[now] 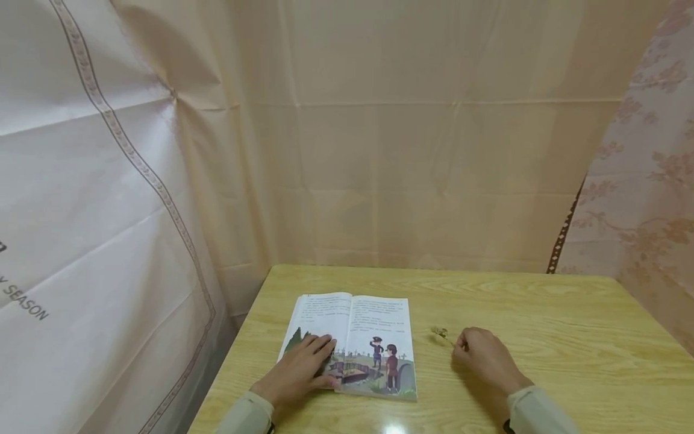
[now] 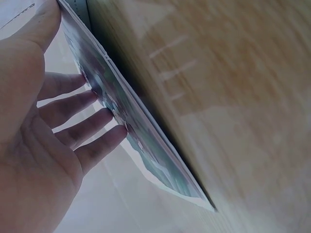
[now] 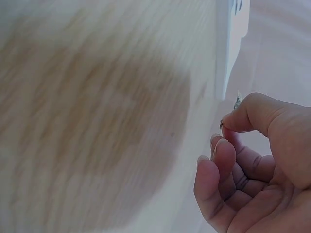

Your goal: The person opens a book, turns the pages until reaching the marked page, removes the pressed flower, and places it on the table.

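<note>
Left hand point(image 1: 297, 372) lies flat, fingers straight, pressing the open picture book's point(image 1: 355, 337) left page, spine running away from the person. Right hand point(image 1: 486, 357) curls, pinching a small sprig point(image 1: 440, 333) just right of the book on the wooden table point(image 1: 569, 325).

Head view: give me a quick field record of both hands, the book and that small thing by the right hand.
left hand: flat on the open book's left page, fingers straight
book: open, lying flat on the table
right hand: fingers curled, pinching a small thing
small thing: thin, sprig-like, too small to identify; right of the book, apart from it
table: light wood grain
backdrop: cloth sheets behind and at both sides
</note>
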Available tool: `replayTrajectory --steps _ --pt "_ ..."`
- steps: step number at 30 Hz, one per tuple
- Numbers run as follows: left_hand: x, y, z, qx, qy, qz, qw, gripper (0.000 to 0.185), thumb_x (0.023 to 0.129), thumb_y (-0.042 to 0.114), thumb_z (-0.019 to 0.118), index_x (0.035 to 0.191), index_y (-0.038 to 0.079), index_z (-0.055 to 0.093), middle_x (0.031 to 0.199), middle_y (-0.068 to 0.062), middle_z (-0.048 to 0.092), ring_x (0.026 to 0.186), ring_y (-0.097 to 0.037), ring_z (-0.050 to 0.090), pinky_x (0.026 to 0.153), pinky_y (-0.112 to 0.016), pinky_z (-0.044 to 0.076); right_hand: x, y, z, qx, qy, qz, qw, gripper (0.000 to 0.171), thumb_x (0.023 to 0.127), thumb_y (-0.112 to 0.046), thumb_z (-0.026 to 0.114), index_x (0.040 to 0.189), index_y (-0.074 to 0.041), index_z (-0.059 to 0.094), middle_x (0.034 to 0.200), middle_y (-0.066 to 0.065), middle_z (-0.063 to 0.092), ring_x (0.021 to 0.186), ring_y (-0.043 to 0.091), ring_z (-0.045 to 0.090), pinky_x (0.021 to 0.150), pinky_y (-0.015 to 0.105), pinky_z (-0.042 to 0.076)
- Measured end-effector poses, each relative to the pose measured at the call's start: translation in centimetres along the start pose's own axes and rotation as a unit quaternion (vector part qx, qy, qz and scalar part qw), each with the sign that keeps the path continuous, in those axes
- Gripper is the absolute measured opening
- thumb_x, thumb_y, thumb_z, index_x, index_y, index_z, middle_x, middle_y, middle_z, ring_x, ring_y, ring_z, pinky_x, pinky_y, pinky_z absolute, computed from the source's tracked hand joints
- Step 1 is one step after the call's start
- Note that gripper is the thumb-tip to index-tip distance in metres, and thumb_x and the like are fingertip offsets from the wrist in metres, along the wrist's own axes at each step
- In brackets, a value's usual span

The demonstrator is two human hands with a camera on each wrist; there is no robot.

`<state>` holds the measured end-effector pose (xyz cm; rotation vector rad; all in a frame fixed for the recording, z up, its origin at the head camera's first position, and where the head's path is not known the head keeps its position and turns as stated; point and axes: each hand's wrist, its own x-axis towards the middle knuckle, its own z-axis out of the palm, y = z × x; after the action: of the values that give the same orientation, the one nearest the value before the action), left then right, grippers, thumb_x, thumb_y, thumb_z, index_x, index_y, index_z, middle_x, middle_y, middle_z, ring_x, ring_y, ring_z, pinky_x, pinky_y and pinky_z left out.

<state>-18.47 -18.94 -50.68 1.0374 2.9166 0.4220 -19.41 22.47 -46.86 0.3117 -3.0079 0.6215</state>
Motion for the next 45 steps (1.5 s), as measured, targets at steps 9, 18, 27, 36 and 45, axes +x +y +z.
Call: replayTrajectory --steps 9,18,27,36,45 --pt "0.0 0.0 0.0 -0.006 0.001 -0.002 1.0000 0.085 0.096 0.066 0.049 0.154 0.004 0.045 0.156 -0.013 0.045 0.143 -0.034 0.042 0.116 -0.054 0.036 -0.5 1.9 -0.4 -0.013 0.011 0.002 1.000 0.014 0.082 -0.003 0.061 0.073 -0.013 0.058 0.074 -0.003 0.055 0.065 0.013 0.047 0.060 0.033 0.045" --pt "0.0 0.0 0.1 -0.002 0.005 0.000 1.0000 0.087 0.095 0.068 0.048 0.154 0.004 0.046 0.155 -0.014 0.046 0.142 -0.034 0.043 0.115 -0.055 0.037 -0.9 2.5 -1.2 -0.008 0.000 0.031 0.999 0.012 0.084 -0.004 0.060 0.076 -0.012 0.059 0.075 -0.002 0.057 0.065 0.015 0.048 0.060 0.034 0.045" --pt "-0.1 0.0 0.2 0.004 0.009 0.004 0.9999 0.084 0.096 0.065 0.050 0.154 0.005 0.046 0.154 -0.014 0.046 0.141 -0.034 0.044 0.114 -0.054 0.039 -1.5 3.3 -1.4 -0.015 0.000 0.042 0.999 0.016 0.086 -0.005 0.059 0.073 -0.013 0.054 0.068 -0.001 0.048 0.061 0.015 0.043 0.057 0.031 0.036" --pt "0.0 -0.1 0.3 0.002 0.005 -0.005 1.0000 0.085 0.095 0.067 0.049 0.155 0.006 0.044 0.155 -0.014 0.044 0.142 -0.033 0.043 0.115 -0.054 0.038 -2.1 3.9 -1.4 -0.017 0.003 0.049 0.999 0.013 0.084 -0.006 0.061 0.074 -0.013 0.057 0.069 -0.002 0.051 0.062 0.016 0.045 0.057 0.032 0.039" --pt "0.0 -0.1 0.3 0.002 0.005 -0.006 1.0000 0.085 0.096 0.067 0.049 0.156 0.006 0.044 0.155 -0.014 0.044 0.143 -0.034 0.042 0.115 -0.055 0.038 -1.9 3.6 -0.7 -0.001 -0.014 0.057 0.998 0.011 0.083 -0.006 0.062 0.075 -0.014 0.060 0.071 -0.003 0.056 0.063 0.016 0.047 0.058 0.033 0.041"
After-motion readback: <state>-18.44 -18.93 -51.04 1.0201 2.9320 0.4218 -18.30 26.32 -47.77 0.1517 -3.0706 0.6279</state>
